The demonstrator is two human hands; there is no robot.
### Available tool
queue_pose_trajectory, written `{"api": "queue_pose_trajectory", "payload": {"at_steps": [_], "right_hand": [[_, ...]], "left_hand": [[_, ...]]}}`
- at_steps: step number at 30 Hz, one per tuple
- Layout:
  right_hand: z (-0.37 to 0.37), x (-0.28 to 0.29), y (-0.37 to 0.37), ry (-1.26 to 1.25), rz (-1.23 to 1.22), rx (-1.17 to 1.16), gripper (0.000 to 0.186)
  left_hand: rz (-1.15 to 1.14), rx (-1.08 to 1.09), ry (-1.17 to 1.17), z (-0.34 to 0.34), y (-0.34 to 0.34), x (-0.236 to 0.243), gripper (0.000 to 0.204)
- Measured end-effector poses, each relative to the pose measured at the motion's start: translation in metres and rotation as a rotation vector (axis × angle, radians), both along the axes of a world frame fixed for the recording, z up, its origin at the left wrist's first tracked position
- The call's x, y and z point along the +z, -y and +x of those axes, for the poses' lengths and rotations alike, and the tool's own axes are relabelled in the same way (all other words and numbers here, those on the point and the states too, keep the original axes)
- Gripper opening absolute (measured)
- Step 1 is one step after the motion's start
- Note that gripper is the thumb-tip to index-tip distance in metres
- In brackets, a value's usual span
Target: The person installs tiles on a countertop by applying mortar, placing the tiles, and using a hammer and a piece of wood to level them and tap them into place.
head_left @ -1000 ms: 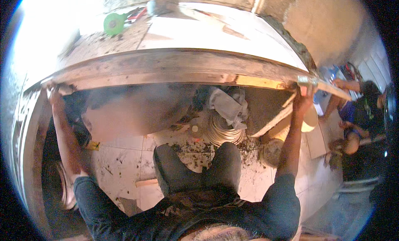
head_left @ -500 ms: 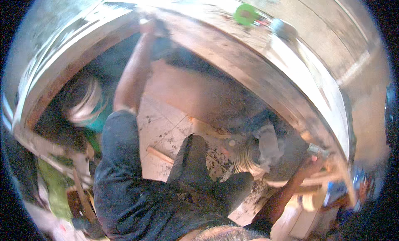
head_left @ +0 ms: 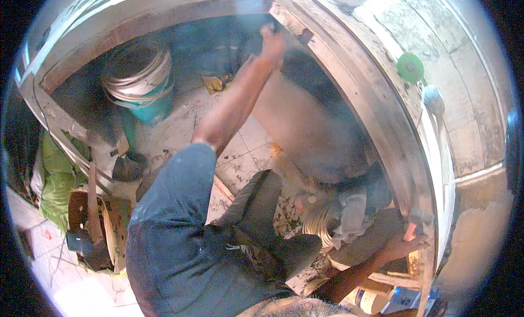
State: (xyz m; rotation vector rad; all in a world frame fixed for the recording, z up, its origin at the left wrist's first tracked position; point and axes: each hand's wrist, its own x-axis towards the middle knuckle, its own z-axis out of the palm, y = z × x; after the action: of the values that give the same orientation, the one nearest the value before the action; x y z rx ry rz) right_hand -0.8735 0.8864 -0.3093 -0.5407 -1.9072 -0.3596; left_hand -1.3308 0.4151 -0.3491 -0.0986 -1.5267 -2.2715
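Observation:
My left arm reaches to the far middle, and my left hand (head_left: 273, 46) is beside the corner of a large wooden frame (head_left: 365, 87). Blur and the angle hide how its fingers lie and whether they touch the wood. At the right, my right hand (head_left: 403, 246) is closed round a small tool (head_left: 411, 229) with a red part and a grey head, just at the frame's right-hand beam. What kind of tool it is does not show clearly.
A teal bucket (head_left: 158, 107) with pale hoops stands at the far left. An open cardboard box (head_left: 117, 229) is at the near left. Beside my knees lie coiled pale strips (head_left: 319, 224) and a whitish cloth (head_left: 352, 210). A green disc (head_left: 410, 68) rests beyond the frame.
The view has swung, so the frame's corner and my left hand appear farther right. My left hand stays by that corner. My right hand still holds the tool, now lower in the picture.

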Motion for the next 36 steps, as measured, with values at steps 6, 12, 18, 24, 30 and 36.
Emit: {"api": "queue_pose_trajectory", "payload": {"at_steps": [6, 12, 18, 24, 30, 36], "right_hand": [[0.006, 0.005, 0.016, -0.018, -0.103, 0.051, 0.067], [0.006, 0.007, 0.021, 0.024, -0.183, 0.068, 0.071], [0.009, -0.005, -0.001, 0.028, -0.089, 0.051, 0.066], [0.026, -0.005, -0.037, 0.138, -0.049, -0.078, 0.052], [0.016, 0.013, 0.009, 0.105, -0.071, -0.02, 0.055], [0.019, -0.001, -0.014, 0.045, -0.082, 0.041, 0.059]], "left_hand": [[-0.994, -0.222, 0.096, 0.139, -0.019, -0.184, 0.036], [0.086, -0.433, 0.437, 0.213, -0.025, -0.243, 0.042], [0.361, -0.315, 0.246, 0.174, -0.048, -0.203, 0.035], [0.118, 0.053, -0.063, 0.156, -0.072, -0.1, 0.024], [0.309, -0.068, -0.291, 0.156, -0.093, -0.005, 0.021], [0.039, -0.133, -0.401, 0.194, -0.122, 0.058, 0.011]]}}
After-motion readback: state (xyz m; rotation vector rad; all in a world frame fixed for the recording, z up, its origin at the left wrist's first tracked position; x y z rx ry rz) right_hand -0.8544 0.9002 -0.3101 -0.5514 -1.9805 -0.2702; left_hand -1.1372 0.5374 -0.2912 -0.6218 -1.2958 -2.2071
